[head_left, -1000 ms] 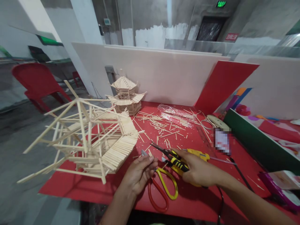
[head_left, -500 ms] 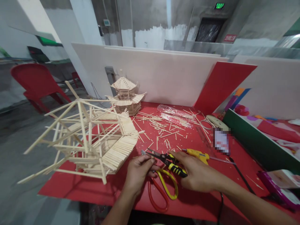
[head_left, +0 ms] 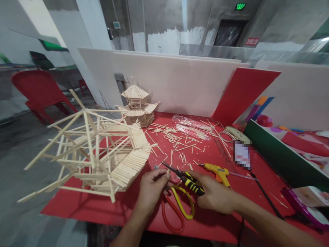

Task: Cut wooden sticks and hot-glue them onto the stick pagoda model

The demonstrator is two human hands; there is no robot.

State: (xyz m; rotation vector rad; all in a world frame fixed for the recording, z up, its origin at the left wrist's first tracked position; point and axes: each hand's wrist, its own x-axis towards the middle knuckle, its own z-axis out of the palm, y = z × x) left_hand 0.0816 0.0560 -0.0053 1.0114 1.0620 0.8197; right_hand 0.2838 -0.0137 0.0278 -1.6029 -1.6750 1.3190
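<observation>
head: sticks (head_left: pixel 185 148), red tabletop (head_left: pixel 210 223), concrete wall (head_left: pixel 164 15)

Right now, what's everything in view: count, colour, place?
Stick frame: one, pale, left
Stick pagoda: one, pale, back left
Loose sticks: many, pale, centre
Stick packaging: some, clear, beyond them
Scissors: one, red and yellow handles, front
Pliers: one, black and yellow, front
Glue gun: one, yellow, centre right
Tabletop: one, red, foreground
Upright boards: several, white, back
Leaning board: one, red, back right
Box: one, green side, right
Chair: at least one, red, far left
Lit sign: one, green, top right
Left hand: one, front, pinching stick
Right hand: one, front, gripping pliers
</observation>
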